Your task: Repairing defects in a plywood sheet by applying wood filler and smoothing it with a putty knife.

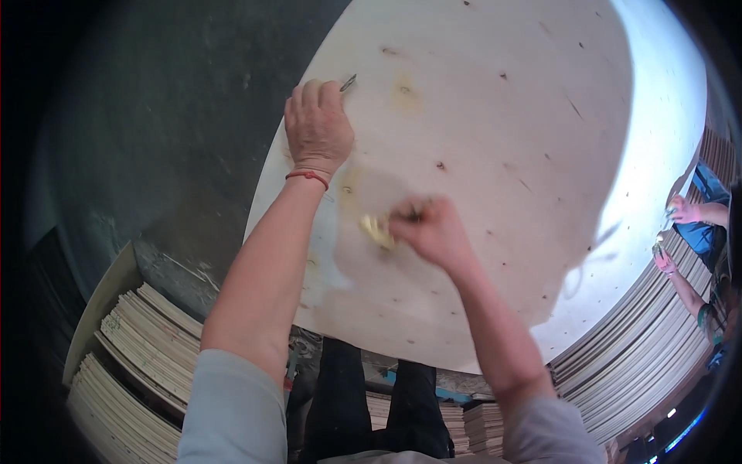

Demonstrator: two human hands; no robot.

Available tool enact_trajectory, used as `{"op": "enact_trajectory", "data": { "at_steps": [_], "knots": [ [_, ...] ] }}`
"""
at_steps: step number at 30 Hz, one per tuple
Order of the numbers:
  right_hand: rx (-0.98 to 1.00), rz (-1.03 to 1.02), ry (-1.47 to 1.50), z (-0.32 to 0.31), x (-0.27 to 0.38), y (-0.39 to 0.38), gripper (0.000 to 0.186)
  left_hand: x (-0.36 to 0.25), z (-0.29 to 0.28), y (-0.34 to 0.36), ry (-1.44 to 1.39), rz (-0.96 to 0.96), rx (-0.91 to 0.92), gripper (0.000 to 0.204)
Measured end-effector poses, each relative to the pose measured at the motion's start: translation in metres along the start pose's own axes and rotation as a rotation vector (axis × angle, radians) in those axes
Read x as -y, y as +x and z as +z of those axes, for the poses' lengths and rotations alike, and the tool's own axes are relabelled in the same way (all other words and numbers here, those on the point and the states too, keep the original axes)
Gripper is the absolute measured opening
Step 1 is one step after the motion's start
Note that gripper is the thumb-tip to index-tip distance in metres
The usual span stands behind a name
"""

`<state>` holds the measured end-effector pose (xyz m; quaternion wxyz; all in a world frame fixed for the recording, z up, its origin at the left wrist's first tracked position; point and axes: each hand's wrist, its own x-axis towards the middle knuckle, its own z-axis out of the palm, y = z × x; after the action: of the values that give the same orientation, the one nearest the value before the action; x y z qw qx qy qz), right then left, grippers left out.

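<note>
A large pale plywood sheet, dotted with small knots and yellowish patches, fills the middle. My left hand, with a red cord at the wrist, rests near its left edge, fingers curled on a small thin metal tool. Lower and to the right, my right hand is blurred, closed on a tool whose yellowish end is over the sheet in shadow. I cannot make out whether that yellow part is the tool itself or material on it.
Stacks of thin wood sheets stand at lower left and right. A dark surface lies beyond the sheet's left edge. At the right, a co-worker's pink-gloved hands are beside the sheet.
</note>
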<state>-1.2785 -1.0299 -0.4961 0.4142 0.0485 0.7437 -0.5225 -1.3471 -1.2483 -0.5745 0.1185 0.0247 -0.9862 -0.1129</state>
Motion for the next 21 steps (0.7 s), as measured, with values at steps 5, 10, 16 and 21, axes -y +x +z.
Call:
{"op": "enact_trajectory", "data": {
  "at_steps": [5,10,16,21],
  "knots": [
    [-0.032,0.332,0.124,0.027,-0.071,-0.147,0.017,0.0,0.001,0.002,0.033,-0.039,0.034,0.018],
    [-0.062,0.49,0.267,0.045,-0.124,-0.29,0.017,-0.022,-0.006,0.031,-0.045,-0.012,-0.001,0.008],
    [-0.218,0.6,0.339,0.059,-0.167,-0.385,0.019,-0.104,0.006,-0.107,-0.109,0.525,0.22,0.002],
    [-0.379,0.411,0.385,0.055,-0.142,-0.432,0.017,-0.067,-0.161,-0.317,-0.304,0.397,0.721,0.008]
  ]
}}
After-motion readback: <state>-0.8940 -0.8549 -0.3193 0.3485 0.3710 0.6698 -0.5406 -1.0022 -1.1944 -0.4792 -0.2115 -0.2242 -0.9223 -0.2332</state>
